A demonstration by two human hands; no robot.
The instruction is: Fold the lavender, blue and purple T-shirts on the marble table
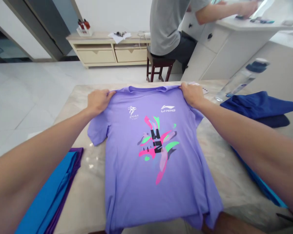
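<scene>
A purple T-shirt (134, 195) with a colourful print and white logos is spread front side up over the table, its collar at the far end. Its lower hem hangs over the near edge. My left hand (100, 100) pinches the shirt at the left shoulder. At the right shoulder, my right hand (191, 94) grips the fabric in the same way. Between both hands the collar and shoulder line are stretched. Both short sleeves droop outward below my hands.
Blue and purple folded clothes (51, 185) lie at the left of the marble-look table (88, 175). Dark blue clothes (254, 104) and a clear bottle (241, 81) are at the right. Behind, a person (168, 29) sits on a stool (158, 63) near a low cabinet (97, 55).
</scene>
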